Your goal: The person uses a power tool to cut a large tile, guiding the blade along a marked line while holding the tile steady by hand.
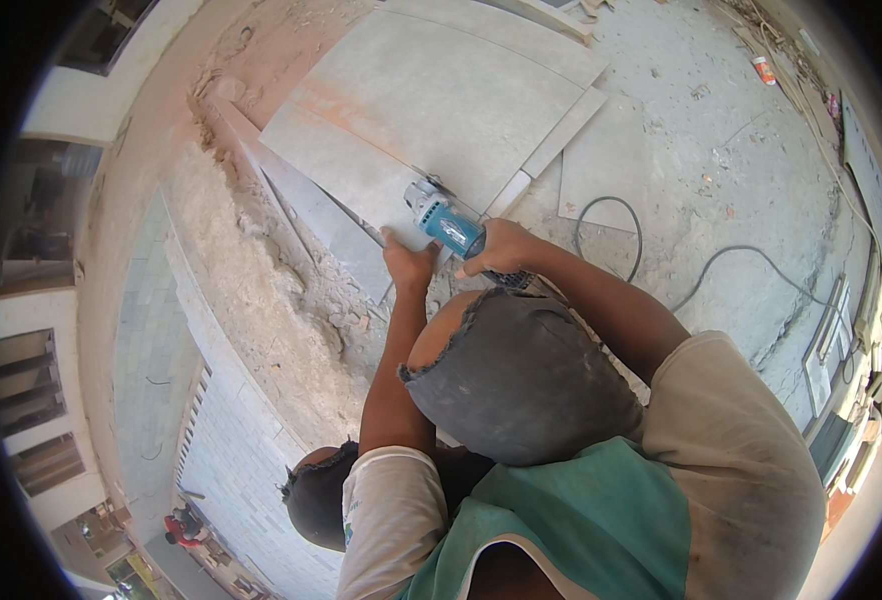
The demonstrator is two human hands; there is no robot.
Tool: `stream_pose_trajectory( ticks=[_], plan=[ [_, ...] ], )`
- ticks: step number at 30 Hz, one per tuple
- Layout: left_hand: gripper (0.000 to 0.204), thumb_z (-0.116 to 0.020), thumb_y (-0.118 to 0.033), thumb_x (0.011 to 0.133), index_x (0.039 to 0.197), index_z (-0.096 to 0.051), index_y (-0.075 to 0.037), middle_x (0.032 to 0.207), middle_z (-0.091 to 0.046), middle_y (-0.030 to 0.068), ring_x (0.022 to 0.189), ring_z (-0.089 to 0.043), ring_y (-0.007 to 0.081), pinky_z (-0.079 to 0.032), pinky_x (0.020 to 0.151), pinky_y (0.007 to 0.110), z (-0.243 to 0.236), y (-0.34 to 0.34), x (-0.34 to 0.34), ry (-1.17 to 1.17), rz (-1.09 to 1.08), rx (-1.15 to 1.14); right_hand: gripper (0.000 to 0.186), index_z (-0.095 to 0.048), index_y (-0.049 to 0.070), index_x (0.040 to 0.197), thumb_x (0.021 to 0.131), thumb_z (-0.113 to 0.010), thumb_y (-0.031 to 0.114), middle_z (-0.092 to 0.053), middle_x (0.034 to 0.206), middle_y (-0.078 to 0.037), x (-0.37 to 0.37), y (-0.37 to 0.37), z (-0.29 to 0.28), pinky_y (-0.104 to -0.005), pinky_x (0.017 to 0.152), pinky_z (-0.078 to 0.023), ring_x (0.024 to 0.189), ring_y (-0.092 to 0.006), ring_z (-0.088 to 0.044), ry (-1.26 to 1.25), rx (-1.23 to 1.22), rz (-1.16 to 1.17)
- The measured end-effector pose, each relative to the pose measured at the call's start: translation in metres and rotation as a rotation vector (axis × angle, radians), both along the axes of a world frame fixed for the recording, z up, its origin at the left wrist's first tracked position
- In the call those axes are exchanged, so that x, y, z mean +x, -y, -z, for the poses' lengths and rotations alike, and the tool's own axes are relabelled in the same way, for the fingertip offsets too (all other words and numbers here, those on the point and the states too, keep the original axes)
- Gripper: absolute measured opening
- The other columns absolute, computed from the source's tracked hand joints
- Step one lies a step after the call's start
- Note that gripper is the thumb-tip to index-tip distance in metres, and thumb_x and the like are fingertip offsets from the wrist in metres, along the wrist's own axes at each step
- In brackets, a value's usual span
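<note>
My right hand (506, 248) is wrapped round the rear body of a teal angle grinder (451, 228). The grinder's metal head and disc rest at a straight line across a large grey tile (441, 90). With my left hand (408, 262) I grip the tile's near edge, just left of the grinder; its underside fingers are partly hidden. Orange-red dust (346, 112) lies along the line beyond the disc. Whether the disc is spinning, I cannot tell.
A black power cord (609, 200) loops over the concrete floor to the right. Tile strips (561, 135) and another grey tile (611, 165) lie beside the large one. Broken, rubble-strewn concrete (261, 260) runs along the left. An orange-and-white cup (764, 70) lies far right.
</note>
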State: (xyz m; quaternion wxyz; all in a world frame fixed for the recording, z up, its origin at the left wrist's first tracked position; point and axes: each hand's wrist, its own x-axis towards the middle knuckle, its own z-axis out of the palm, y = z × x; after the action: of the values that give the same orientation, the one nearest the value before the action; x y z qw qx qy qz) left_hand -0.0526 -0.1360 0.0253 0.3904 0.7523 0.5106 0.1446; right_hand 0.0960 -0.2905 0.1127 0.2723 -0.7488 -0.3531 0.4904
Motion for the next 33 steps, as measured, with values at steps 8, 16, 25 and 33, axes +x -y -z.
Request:
stream_pose_trajectory(
  ticks=[8,16,25,33],
  plan=[
    [0.110,-0.093,-0.021,0.061,0.141,-0.030,0.019,0.129,-0.054,0.0366,0.123,-0.055,0.0445,-0.044,0.105,0.040,0.003,0.000,0.000,0.005,-0.004,0.010,0.063,-0.068,-0.003,0.095,0.058,-0.088,0.043,-0.069,0.091,-0.020,0.001,0.003,0.005,-0.0356,0.079,-0.051,0.085,-0.0291,-0.067,0.017,-0.012,-0.006],
    [0.109,-0.092,-0.020,0.061,0.141,-0.030,0.019,0.128,-0.056,0.0358,0.122,-0.056,0.0439,-0.044,0.104,0.039,-0.002,0.003,0.002,-0.002,-0.002,0.026,0.065,-0.068,-0.004,0.095,0.057,-0.088,0.045,-0.069,0.091,-0.020,0.001,0.006,0.008,-0.0360,0.079,-0.051,0.085,-0.0294,-0.068,0.029,-0.023,0.002],
    [0.109,-0.092,-0.019,0.062,0.142,-0.029,0.019,0.127,-0.056,0.0352,0.121,-0.056,0.0429,-0.045,0.103,0.039,-0.007,0.005,0.003,0.001,-0.011,-0.015,0.066,-0.067,-0.004,0.097,0.057,-0.088,0.044,-0.069,0.091,-0.020,0.001,0.009,0.008,-0.0357,0.079,-0.051,0.085,-0.0293,-0.068,0.050,-0.027,0.005],
    [0.109,-0.092,-0.019,0.062,0.142,-0.029,0.019,0.129,-0.055,0.0357,0.123,-0.054,0.0432,-0.044,0.105,0.039,-0.005,0.005,0.003,-0.019,-0.016,-0.004,0.063,-0.068,-0.004,0.094,0.057,-0.088,0.043,-0.069,0.089,-0.020,0.000,0.013,0.013,-0.0361,0.078,-0.051,0.084,-0.0293,-0.068,0.059,-0.016,0.009]
  ],
)
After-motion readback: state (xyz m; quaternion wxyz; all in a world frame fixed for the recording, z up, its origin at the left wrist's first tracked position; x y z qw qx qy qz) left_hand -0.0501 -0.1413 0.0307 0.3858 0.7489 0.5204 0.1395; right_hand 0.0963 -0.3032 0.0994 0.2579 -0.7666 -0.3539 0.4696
